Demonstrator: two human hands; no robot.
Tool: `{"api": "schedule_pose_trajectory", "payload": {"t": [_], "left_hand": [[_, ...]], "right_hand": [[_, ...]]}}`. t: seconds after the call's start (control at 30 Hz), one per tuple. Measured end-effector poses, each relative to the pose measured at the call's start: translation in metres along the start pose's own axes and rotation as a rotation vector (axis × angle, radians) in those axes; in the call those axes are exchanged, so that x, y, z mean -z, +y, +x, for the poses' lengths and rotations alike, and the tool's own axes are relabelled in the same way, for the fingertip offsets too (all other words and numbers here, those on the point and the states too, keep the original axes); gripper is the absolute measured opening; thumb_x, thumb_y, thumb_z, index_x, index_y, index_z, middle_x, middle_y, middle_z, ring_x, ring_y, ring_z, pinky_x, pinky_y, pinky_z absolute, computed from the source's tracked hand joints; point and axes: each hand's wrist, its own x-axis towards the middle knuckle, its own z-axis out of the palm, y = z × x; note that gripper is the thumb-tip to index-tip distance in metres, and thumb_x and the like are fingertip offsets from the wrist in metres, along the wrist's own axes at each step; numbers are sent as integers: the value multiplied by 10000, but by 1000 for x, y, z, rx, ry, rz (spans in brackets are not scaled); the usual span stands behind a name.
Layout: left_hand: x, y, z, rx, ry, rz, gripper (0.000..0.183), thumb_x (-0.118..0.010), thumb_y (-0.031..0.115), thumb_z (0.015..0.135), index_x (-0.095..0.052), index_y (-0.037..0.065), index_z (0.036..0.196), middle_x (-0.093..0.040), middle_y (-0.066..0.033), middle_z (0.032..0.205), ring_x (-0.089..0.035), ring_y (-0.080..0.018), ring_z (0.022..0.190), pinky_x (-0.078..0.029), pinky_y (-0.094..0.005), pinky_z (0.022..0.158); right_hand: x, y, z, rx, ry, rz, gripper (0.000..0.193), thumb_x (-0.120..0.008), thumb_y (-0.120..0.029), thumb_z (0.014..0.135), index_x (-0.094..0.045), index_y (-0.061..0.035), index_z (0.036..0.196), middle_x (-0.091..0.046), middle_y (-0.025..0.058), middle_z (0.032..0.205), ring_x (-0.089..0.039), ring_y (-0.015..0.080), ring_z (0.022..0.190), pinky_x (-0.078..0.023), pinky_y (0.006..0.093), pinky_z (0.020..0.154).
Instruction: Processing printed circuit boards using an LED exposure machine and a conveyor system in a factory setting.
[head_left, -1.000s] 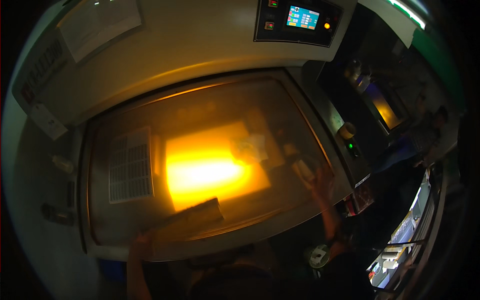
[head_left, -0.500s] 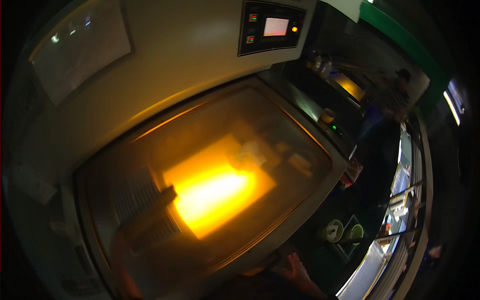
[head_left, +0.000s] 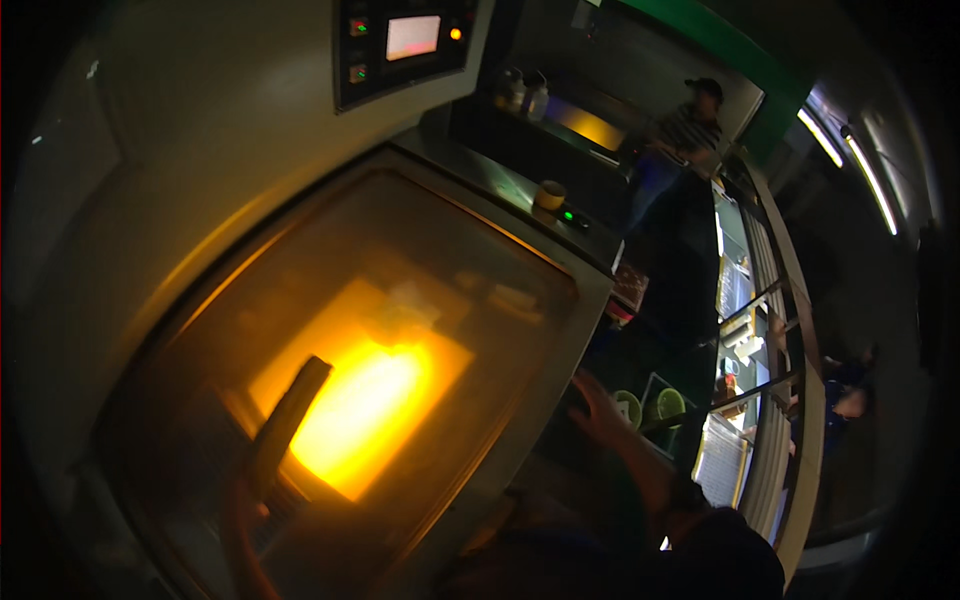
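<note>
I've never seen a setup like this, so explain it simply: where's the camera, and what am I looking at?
There's no robot: a person works bare-handed, and every picture comes from a wide fisheye camera on their head, which bends straight edges. The big pale machine carries a control panel. Below it, a framed surface shows a glowing yellow patch and a small pale block. The left hand, dim and blurred, holds a long dark bar. The right hand is open, beyond the surface's edge.
</note>
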Motion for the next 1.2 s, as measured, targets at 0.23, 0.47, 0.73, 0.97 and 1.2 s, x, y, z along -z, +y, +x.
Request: {"api": "schedule_pose_trajectory", "payload": {"t": [0.23,0.47,0.73,0.97,1.2], "left_hand": [[-11,159,-108,71,-485,-481,696,-652,102,748,-497,114,1426,-606,-204,1303,-595,-372,1180,-478,-452,982],[-16,313,-103,283,-331,-300,696,-639,40,741,-514,135,1419,-619,-254,1244,-611,-392,1141,-501,-438,937],[-27,362,-97,326,-106,-272,595,-636,103,833,-511,115,1415,-615,-244,1258,-607,-418,1127,-507,-450,935],[-63,374,-112,140,168,87,547,-658,300,859,-557,123,1367,-619,-190,1284,-634,-386,1096,-511,-450,922],[-79,367,-139,228,279,-119,573,-692,324,874,-559,64,1367,-633,-247,1225,-594,-405,1157,-479,-456,978]], "right_hand": [[60,125,298,-120,-33,-394,737,-689,-438,846,-411,-127,1454,-543,168,1372,-569,366,1216,-443,461,1025],[47,209,405,-360,149,-316,1010,-817,-481,695,-306,-173,1510,-354,90,1544,-347,333,1413,-363,526,1094],[65,201,414,-341,40,-303,1033,-866,-472,642,-368,-128,1478,-407,142,1504,-388,335,1396,-358,500,1112],[111,167,507,-81,-353,-382,917,-826,-448,712,-433,-71,1450,-504,184,1434,-513,351,1298,-407,432,1085],[194,-100,574,573,160,-22,599,-664,-233,840,-463,-68,1380,-569,95,1344,-520,279,1286,-455,413,1035]]}}
